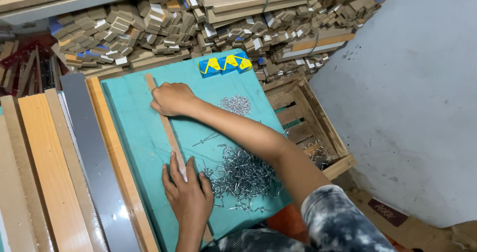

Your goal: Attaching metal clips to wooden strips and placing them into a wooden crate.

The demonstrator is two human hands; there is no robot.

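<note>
Well, your left hand [186,195] lies flat, fingers spread, hiding the strip's [166,127] near end (right hand [171,99], grip curled, covers its middle); hooks [243,175] blur together.

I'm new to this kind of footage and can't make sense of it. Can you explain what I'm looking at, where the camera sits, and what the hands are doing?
There is no machine here: a person works with two bare hands, and the single picture comes from a camera on their head, looking down.

The surface is a teal padded board. On it lies a long thin wooden strip, running away from the person. The right hand reaches across and presses on the strip's far part; the left hand lies flat on its near part. Neither hand grips it.

Beside the left hand is a heap of bent silver wire hooks, with a smaller pile of small silver metal pieces farther away. Three blue-and-yellow small boxes sit at the board's far edge. Stacked cut wooden pieces lie behind, and an open wooden crate stands on the right.
</note>
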